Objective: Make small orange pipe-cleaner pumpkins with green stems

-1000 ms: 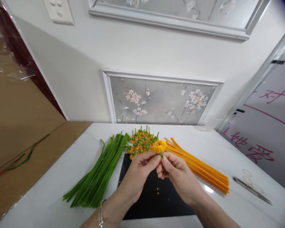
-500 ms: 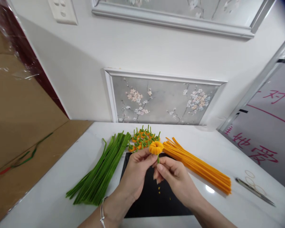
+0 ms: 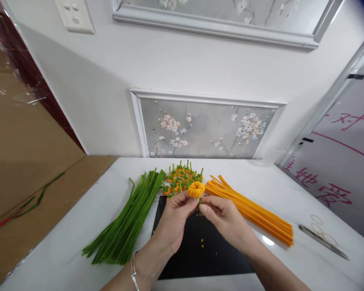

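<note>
A small orange pipe-cleaner pumpkin (image 3: 196,189) is held up over the black mat, its ribbed round face turned towards me. My left hand (image 3: 178,210) pinches it from the left side. On the other side, my right hand (image 3: 223,214) has thumb and forefinger closed on its short green stem (image 3: 199,201), just below the orange part. Behind my hands stands a cluster of similar orange pumpkins (image 3: 182,178) with green stems pointing up. Beneath lies the black mat (image 3: 194,254) with a few orange bits on it.
Green pipe cleaners (image 3: 130,222) lie bundled at the left, orange pipe cleaners (image 3: 251,208) at the right. Farther right are tweezers (image 3: 323,241) and thin rubber bands (image 3: 318,226) on the white table (image 3: 279,270). A panelled wall (image 3: 206,68) rises behind; cardboard (image 3: 33,161) stands left.
My right fingers have moved up the green stem, closer to the orange pumpkin, and have drawn together. The view has shifted slightly; my left hand keeps its hold.
</note>
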Demonstrator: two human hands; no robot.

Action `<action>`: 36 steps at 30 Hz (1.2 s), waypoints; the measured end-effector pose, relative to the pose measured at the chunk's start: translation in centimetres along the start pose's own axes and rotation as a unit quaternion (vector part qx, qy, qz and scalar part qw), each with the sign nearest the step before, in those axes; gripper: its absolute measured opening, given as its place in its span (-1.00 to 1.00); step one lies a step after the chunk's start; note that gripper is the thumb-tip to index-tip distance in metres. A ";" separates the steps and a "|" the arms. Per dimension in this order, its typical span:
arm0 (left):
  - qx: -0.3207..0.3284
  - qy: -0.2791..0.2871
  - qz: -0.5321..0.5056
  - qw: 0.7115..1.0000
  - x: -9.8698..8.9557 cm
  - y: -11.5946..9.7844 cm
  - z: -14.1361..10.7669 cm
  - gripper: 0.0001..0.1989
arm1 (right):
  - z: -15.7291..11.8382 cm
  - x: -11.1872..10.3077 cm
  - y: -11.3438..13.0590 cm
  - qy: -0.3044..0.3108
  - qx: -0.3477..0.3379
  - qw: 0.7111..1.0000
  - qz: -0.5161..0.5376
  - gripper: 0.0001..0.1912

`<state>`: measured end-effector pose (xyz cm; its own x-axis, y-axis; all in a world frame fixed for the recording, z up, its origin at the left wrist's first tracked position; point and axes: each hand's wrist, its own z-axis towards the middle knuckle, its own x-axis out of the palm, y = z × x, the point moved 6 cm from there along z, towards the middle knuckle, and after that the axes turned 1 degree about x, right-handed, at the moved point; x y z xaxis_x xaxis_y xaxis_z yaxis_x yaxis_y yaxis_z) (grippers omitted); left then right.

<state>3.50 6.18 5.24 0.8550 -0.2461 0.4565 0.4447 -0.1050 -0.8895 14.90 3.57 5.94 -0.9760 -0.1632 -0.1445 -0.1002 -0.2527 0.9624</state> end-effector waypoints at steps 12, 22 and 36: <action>-0.059 0.034 0.045 0.997 -0.6 1.5 0.5 -0.87 | -0.1 -0.7 -0.5 0.055 0.016 0.985 -0.160 -0.75; 0.174 0.124 0.213 0.953 0.0 -1.1 0.7 -0.92 | 0.5 -1.5 1.3 0.032 -0.110 0.965 -0.237 -0.75; 0.120 0.153 0.189 0.962 -0.2 -1.4 0.7 -0.40 | 0.6 -2.2 1.0 0.023 -0.162 0.957 -0.238 -0.71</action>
<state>2.88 7.10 6.40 0.8651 -0.4999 0.0407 0.1970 0.2639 -0.9442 16.82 4.20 7.35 -0.8236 0.0035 -0.5671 -0.4596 -0.5900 0.6638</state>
